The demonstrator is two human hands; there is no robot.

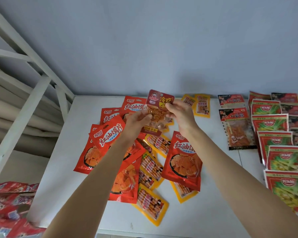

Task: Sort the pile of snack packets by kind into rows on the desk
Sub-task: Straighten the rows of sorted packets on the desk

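Quite a bit is hard to see here. The pile (144,162) in the middle of the desk (62,194) is half covered by both forearms, so I can't count the red and yellow packets in it or tell which lie on top. The row of green-and-red packets (282,158) to the right of the pile runs off the frame edge, and the dark-topped packets (236,124) between that row and the pile have print too small to read. More red packets (9,203) sit left of the pile, off the desk edge, cut off at the bottom corner.

Both arms are stretched forward and up, bare to the elbow, meeting above the back of the pile. The left hand (138,121) has its fingers curled on the left edge of a dark red packet (159,111), thumb on the front. The right hand (179,112) pinches the right edge, thumb over the printed label, fingers tucked behind.

That dark red packet is upright between the two hands, lifted clear of the desk, facing the person, just above the far end of the pile. Its lower end is partly hidden behind the left hand's fingers.
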